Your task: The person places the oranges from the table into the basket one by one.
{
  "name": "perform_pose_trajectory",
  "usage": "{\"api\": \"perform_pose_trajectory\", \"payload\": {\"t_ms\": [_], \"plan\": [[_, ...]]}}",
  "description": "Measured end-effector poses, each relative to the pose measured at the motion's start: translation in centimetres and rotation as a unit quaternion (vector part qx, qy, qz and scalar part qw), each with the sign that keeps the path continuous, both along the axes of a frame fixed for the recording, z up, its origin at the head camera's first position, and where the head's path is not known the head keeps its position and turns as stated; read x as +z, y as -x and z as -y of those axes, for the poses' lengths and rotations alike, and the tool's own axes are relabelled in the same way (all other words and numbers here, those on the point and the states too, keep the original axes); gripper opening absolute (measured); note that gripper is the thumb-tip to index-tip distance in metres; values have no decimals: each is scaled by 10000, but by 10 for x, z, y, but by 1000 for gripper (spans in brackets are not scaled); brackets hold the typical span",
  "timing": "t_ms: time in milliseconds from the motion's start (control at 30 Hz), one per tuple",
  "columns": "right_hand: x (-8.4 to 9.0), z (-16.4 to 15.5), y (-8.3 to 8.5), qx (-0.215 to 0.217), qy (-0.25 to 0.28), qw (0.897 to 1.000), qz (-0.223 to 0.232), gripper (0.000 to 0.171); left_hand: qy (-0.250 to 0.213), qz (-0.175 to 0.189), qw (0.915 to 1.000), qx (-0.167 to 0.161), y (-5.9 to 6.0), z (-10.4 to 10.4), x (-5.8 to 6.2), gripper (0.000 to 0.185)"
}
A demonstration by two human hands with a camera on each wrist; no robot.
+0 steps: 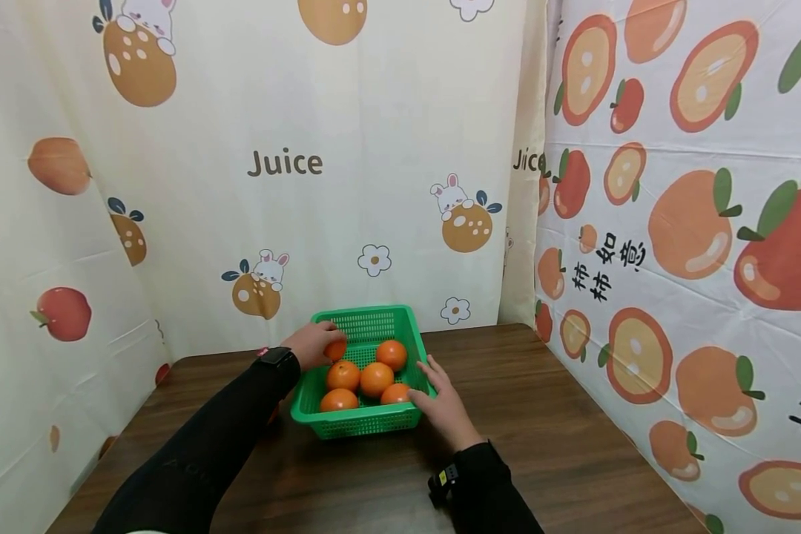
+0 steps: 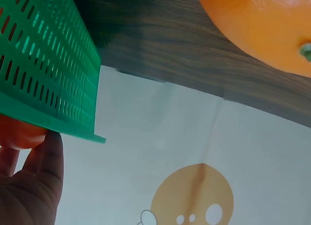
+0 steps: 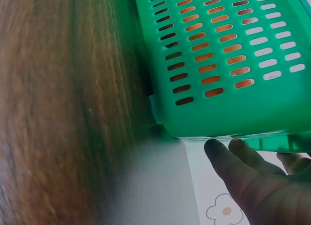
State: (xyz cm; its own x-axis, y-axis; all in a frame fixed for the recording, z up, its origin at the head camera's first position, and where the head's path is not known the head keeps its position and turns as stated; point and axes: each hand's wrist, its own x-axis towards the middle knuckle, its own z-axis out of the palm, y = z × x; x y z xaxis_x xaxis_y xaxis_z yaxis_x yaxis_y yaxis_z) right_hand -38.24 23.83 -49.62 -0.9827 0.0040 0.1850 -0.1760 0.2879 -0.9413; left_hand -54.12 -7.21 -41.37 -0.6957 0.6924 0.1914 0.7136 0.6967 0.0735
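A green slotted basket [image 1: 367, 425] stands on the dark wooden table [image 1: 561, 430] and holds several oranges [image 1: 377, 378]. My left hand [image 1: 323, 340] curls round one orange [image 1: 337, 349] at the basket's far left rim; the left wrist view shows that orange [image 2: 19, 133] just past the rim, against my hand [image 2: 34, 186]. My right hand [image 1: 432, 377] lies with straight fingers along the basket's right rim. In the right wrist view its fingers [image 3: 228, 159] touch the lower edge of the basket wall [image 3: 228, 55].
Another orange [image 2: 262, 25] lies on the table outside the basket, by my left arm. Fruit-printed curtains [image 1: 287, 163] hang close behind and on both sides of the table. Bare tabletop stretches to the right and front of the basket.
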Motion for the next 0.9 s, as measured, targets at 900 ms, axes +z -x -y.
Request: {"api": "perform_pose_trajectory", "payload": {"t_ms": [900], "plan": [[-3,0,1,-83,4,9999,-148,50,380,-459,9980,-214,-1,-4,-14,44]]}}
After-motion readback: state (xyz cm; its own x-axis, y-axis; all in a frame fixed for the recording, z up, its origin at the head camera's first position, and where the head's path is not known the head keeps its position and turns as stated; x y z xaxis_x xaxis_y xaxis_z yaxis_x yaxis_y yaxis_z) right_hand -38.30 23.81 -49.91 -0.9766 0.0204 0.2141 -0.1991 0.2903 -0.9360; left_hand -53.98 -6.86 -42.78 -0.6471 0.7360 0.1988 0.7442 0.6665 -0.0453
